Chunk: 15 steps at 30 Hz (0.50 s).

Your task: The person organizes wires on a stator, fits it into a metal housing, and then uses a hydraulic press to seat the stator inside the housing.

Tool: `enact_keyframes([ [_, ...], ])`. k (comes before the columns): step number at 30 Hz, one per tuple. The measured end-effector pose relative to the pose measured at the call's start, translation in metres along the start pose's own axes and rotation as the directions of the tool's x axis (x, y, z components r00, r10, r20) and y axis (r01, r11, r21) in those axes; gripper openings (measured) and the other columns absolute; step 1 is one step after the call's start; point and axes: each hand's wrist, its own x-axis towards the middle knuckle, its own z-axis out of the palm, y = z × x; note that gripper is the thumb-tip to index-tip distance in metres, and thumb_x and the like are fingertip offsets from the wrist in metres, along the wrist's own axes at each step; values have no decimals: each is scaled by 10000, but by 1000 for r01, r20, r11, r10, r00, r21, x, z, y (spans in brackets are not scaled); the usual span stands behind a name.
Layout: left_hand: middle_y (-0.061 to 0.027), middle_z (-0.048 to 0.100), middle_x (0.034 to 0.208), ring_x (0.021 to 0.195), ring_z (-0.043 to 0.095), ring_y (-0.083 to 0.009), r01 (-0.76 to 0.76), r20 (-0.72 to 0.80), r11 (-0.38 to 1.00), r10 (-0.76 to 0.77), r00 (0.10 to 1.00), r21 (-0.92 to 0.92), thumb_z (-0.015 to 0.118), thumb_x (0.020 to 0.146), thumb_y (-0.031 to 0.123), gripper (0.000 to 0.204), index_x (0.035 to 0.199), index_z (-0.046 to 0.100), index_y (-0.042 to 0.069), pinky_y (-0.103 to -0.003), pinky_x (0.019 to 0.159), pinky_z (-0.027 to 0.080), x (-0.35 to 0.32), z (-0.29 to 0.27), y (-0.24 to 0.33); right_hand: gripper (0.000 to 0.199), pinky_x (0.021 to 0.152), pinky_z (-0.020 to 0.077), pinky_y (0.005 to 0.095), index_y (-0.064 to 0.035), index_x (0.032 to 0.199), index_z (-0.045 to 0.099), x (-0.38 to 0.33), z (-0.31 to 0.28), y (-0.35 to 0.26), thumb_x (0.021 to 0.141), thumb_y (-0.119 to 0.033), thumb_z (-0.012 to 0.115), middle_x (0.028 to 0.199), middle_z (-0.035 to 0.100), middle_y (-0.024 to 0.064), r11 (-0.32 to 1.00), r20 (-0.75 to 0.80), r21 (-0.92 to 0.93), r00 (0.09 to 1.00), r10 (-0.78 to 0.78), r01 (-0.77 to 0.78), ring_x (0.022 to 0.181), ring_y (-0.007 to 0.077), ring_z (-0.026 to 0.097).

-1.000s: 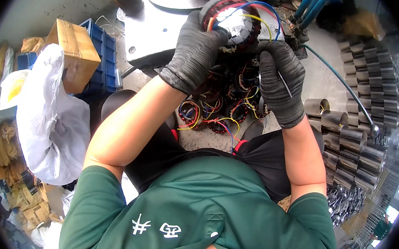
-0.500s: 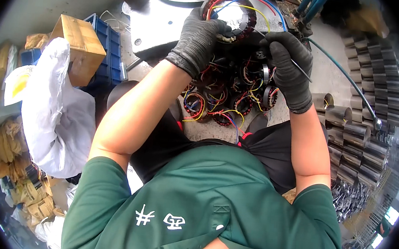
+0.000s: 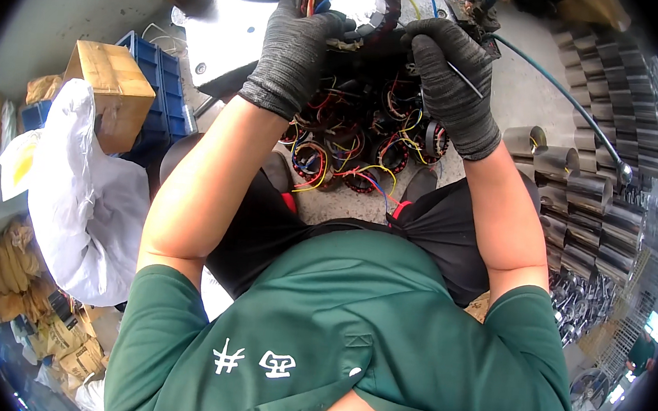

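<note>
A motor stator (image 3: 394,11), a dark ring with red, blue and yellow lead wires, is tilted on the edge of the metal work plate at the top of the view. My left hand (image 3: 289,55), in a dark grey knit glove, is closed on the stator's left side, with its thumb at the ring's opening. My gloved right hand (image 3: 451,83) pinches a thin metal rod (image 3: 464,79) at the ring's right side. The rod's near end sticks out past the fingers; its far tip is close to the windings and hard to make out.
Several more wired stators (image 3: 361,150) lie on the floor between my feet. Stacked metal cylinders (image 3: 592,189) line the right, beside a teal hose (image 3: 562,87). On the left are a cardboard box (image 3: 113,81), blue crates (image 3: 157,73) and a white sack (image 3: 90,208).
The whole view has shifted, so the plate, stator and hands appear higher and further left. Both hands keep their holds, and the rod stays by the ring's right side.
</note>
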Motion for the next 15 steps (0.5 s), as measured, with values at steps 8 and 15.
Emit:
enact_keyframes([
  [8,-170,701,1119,972,735,-274,-54,-10,997,54,998,63,602,859,11,499,1354,554,-26,-392,879,632,0,0,1,112,688,556,363,1,1005,705,-4,9,-3,973,-70,624,827,698,152,989,-26,100,993,112,-109,721,263,685],
  [15,-195,709,1119,977,734,-306,-27,51,999,25,998,42,581,857,-5,566,1417,504,-24,-442,860,643,5,-4,-15,139,687,552,343,-1,1018,708,-6,15,21,984,-111,630,807,699,129,992,33,97,997,75,-78,711,217,673],
])
